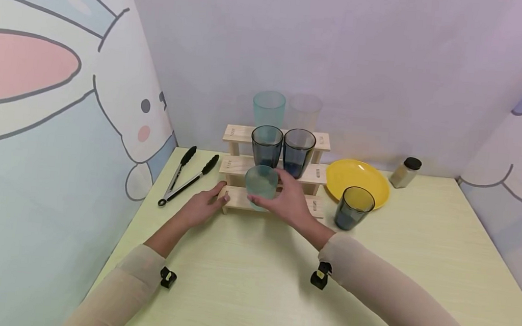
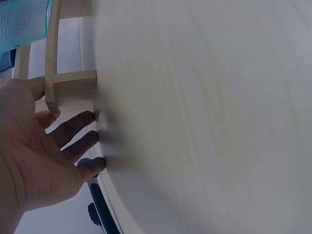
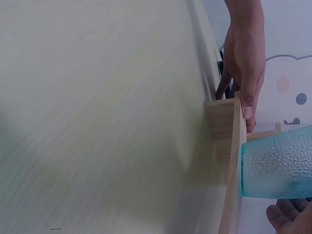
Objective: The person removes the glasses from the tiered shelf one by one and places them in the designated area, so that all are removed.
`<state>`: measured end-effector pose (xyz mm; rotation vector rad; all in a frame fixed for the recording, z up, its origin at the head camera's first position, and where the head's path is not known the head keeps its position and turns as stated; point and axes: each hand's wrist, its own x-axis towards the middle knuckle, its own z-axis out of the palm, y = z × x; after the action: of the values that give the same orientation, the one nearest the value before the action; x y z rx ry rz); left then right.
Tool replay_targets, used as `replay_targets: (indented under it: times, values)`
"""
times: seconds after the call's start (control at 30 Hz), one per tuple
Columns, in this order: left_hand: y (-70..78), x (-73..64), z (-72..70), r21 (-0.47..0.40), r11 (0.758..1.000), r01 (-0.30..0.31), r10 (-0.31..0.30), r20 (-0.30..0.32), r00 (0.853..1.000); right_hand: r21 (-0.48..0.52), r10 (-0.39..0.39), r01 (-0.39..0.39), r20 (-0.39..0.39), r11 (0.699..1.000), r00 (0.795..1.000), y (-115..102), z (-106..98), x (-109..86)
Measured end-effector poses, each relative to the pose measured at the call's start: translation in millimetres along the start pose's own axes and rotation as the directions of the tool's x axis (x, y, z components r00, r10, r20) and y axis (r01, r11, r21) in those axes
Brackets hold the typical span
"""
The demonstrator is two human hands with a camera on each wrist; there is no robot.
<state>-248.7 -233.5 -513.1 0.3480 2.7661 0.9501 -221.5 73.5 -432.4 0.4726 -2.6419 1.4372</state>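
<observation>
A translucent teal cup [image 1: 261, 181] stands upright on the lowest step of a three-step wooden rack [image 1: 240, 198]. My right hand [image 1: 289, 200] holds this cup from its right side, thumb across the front and fingers round the back. At the rack's left end, my left hand [image 1: 204, 205] grips the tip of the lowest step, with the thumb on it and the other fingers spread beside the support. The right wrist view shows the cup's pebbled wall [image 3: 275, 163] and its base on the step.
Two dark grey glasses [image 1: 267, 148] stand on the middle step. Behind them are another teal cup [image 1: 268, 110] and a clear cup [image 1: 305, 112]. Black-tipped tongs [image 1: 180, 185] lie left. To the right are a grey glass [image 1: 351, 213], a yellow plate [image 1: 352, 173] and a black-lidded jar [image 1: 405, 173].
</observation>
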Motion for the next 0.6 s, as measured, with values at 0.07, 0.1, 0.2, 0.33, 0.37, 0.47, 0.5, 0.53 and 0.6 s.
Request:
replay_targets:
  times: [0.07, 0.1, 0.2, 0.33, 0.37, 0.47, 0.5, 0.53, 0.6]
  values:
    - [-5.4, 2.5, 2.8, 0.011, 1.000, -0.002, 0.002, -0.008, 1.000, -0.002, 0.002, -0.002, -0.013, 1.000, 1.000, -0.8, 2.6, 0.2]
    - [-8.4, 4.0, 4.4, 0.020, 1.000, -0.006, 0.006, -0.014, 1.000, -0.011, 0.006, -0.006, -0.020, 1.000, 1.000, -0.8, 4.0, 0.6]
    - [-6.5, 3.0, 2.9, 0.022, 1.000, -0.004, 0.004, -0.004, 1.000, -0.026, 0.020, -0.021, -0.038, 0.999, 0.999, -2.9, 7.3, 1.3]
    - [-7.3, 4.4, 2.3, 0.041, 0.999, -0.025, 0.025, 0.003, 1.000, -0.038, 0.027, -0.029, -0.051, 0.999, 0.998, -5.2, 9.5, 1.7]
    - [-10.6, 6.1, 4.1, 0.041, 0.999, -0.025, 0.025, -0.004, 1.000, -0.043, 0.025, -0.027, -0.052, 0.999, 0.998, -5.2, 9.8, 1.9]
    - [-22.4, 12.9, 9.8, 0.031, 1.000, 0.000, 0.001, -0.008, 1.000, -0.039, 0.019, -0.021, -0.046, 0.999, 0.999, -4.9, 9.5, 2.0]
    - [-26.6, 15.5, 11.3, 0.026, 1.000, 0.007, -0.006, -0.002, 1.000, -0.034, 0.018, -0.019, -0.041, 0.999, 0.999, -4.7, 8.9, 1.9]
    - [-32.6, 19.1, 14.1, 0.027, 1.000, 0.012, -0.012, -0.006, 1.000, -0.028, 0.020, -0.021, -0.036, 0.999, 0.999, -4.4, 8.1, 1.7]
    - [-41.6, 24.7, 18.0, 0.025, 0.999, 0.027, -0.027, -0.008, 1.000, -0.010, 0.024, -0.024, -0.027, 1.000, 0.999, -3.5, 5.8, 1.6]
